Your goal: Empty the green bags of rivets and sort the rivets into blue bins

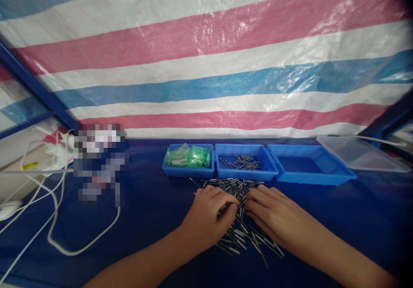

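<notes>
Head view: metal pins (238,185) heaped on a blue table (145,210).
Left hand (206,219) curls around a few pins; right hand (271,212) lies flat and released on the heap.

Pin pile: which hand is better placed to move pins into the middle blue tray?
Probably left: the left hand seems to pinch pins; the right hand lies on the pin pile. The middle blue tray is near both.

Striped tarp (206,64) hangs behind; white cables (54,219) loop at left, clear tray (361,154) sits far right, green packets (190,155) fill one bin (188,173)
</notes>
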The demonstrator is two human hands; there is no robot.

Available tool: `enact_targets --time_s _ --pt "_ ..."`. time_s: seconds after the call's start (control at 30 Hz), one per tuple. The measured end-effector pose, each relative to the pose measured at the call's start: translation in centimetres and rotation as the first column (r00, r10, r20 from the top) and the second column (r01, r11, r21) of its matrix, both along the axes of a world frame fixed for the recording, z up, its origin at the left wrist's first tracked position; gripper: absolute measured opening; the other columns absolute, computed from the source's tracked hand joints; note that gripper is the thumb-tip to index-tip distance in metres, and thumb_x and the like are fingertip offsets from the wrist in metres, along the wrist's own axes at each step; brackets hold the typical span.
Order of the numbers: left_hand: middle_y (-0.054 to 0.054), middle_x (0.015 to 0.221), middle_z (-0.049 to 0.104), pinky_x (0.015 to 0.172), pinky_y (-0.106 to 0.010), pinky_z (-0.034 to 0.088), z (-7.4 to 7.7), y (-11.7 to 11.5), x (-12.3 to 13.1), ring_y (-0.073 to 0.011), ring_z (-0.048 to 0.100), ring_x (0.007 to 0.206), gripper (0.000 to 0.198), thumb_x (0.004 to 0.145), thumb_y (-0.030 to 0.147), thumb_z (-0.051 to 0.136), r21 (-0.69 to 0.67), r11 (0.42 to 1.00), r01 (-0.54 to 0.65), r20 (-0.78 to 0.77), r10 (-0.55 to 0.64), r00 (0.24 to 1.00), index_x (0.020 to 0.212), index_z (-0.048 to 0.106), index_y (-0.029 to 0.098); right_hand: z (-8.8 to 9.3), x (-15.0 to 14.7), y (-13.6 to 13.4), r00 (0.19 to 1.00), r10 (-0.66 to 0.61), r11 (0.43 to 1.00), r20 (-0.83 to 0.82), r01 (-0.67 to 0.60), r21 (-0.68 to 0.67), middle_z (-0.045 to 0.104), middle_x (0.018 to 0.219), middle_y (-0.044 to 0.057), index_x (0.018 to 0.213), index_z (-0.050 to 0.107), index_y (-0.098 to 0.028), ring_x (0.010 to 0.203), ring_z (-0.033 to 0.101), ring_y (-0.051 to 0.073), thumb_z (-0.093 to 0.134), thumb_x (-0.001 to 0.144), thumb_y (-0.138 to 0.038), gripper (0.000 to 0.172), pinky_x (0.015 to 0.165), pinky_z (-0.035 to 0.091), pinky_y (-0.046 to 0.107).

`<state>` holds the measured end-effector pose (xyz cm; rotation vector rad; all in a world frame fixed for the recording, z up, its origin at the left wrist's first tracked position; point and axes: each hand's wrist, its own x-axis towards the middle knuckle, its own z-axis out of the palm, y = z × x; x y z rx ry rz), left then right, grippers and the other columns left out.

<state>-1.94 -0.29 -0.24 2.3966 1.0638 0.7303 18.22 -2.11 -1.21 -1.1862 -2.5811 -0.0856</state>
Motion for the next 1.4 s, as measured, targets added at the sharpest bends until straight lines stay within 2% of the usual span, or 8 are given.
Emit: enact_targets --time_s 0.1,0.27,0.43,0.6,0.83,1.1,1.23,1.4 --pt "-0.002 0.088 0.068 0.076 -0.032 0.039 0.0 0.0 0.0 -0.018 0.057 0.086 0.014 0.09 0.019 0.05 0.001 1.0 -0.009 0.002 0.009 1.0 0.092 0.063 0.022 0.6 -0.1 -0.2 0.998 0.003 0.998 -0.059 -0.007 -0.069 0.058 0.084 0.005 0.083 0.057 -0.02 0.08 0.053 0.021 0.046 0.088 -0.009 0.016 0.073 0.043 0.037" --pt "-0.004 0.097 0.066 0.08 -0.034 0.04 -0.1 0.0 0.1 -0.0213 0.055 0.093 0.02 0.084 0.023 0.059 0.025 1.0 -0.004 -0.006 0.004 1.0 0.103 0.064 0.022 1.8 -0.4 -0.6 0.947 -0.036 0.99 -0.318 -0.01 -0.14 0.057 0.1 0.008 0.089 0.056 -0.021 0.096 0.053 0.021 0.041 0.093 -0.015 0.016 0.084 0.046 0.037" --pt "-0.005 0.102 0.063 0.084 -0.036 0.04 -0.2 -0.2 0.3 -0.021 0.053 0.095 0.024 0.088 0.032 0.058 0.06 0.995 0.081 -0.003 -0.081 0.997 0.109 0.063 0.023 1.1 -1.1 -0.8 0.815 -0.109 0.965 -0.569 -0.051 -0.258 0.054 0.104 0.007 0.095 0.053 -0.023 0.103 0.052 0.02 0.041 0.095 -0.022 0.012 0.09 0.044 0.037" --pt "-0.005 0.096 0.063 0.083 -0.033 0.041 -0.3 -0.1 0.3 -0.0183 0.053 0.092 0.018 0.093 0.027 0.05 0.08 0.995 0.06 0.052 -0.064 0.997 0.091 0.066 0.019 0.3 -1.7 -0.8 0.695 -0.137 0.941 -0.705 -0.132 -0.313 0.055 0.096 0.005 0.093 0.054 -0.023 0.093 0.055 0.018 0.043 0.095 -0.024 0.011 0.081 0.047 0.032" --pt "-0.004 0.096 0.063 0.081 -0.033 0.04 -0.3 -0.3 0.2 -0.0184 0.053 0.092 0.015 0.092 0.029 0.053 0.075 0.996 0.044 0.051 -0.048 0.998 0.089 0.063 0.019 0.4 -2.0 -1.2 0.735 -0.11 0.992 -0.669 0.035 -0.125 0.058 0.094 0.005 0.093 0.059 -0.023 0.095 0.054 0.021 0.055 0.089 -0.021 0.007 0.081 0.045 0.037" --pt "-0.003 0.096 0.064 0.079 -0.032 0.039 -0.4 -0.3 0.4 -0.0179 0.055 0.092 0.013 0.09 0.031 0.056 0.052 0.998 0.024 0.067 -0.028 0.997 0.091 0.063 0.02 0.9 -1.9 -1.3 0.761 -0.008 1.0 -0.648 0.001 -0.011 0.06 0.093 0.004 0.102 0.062 -0.024 0.091 0.056 0.019 0.055 0.088 -0.015 0.018 0.077 0.047 0.034" --pt "-0.001 0.092 0.064 0.079 -0.03 0.039 -0.2 -0.1 0.2 -0.0164 0.057 0.091 0.008 0.089 0.028 0.059 0.009 0.999 -0.035 0.101 0.034 0.994 0.089 0.063 0.02 1.0 -1.2 -0.9 0.815 -0.013 0.995 -0.58 0.066 0.07 0.061 0.095 0.007 0.102 0.063 -0.022 0.093 0.056 0.021 0.056 0.088 -0.017 0.016 0.078 0.048 0.035" --pt "-0.001 0.089 0.063 0.08 -0.03 0.04 0.1 0.3 0.1 -0.0166 0.058 0.089 0.007 0.088 0.024 0.059 -0.028 0.997 -0.072 0.129 0.075 0.989 0.084 0.061 0.019 1.4 -0.7 -0.3 0.925 -0.021 0.988 -0.38 0.077 0.134 0.063 0.095 0.008 0.096 0.066 -0.018 0.092 0.056 0.022 0.052 0.09 -0.018 0.015 0.083 0.047 0.039"
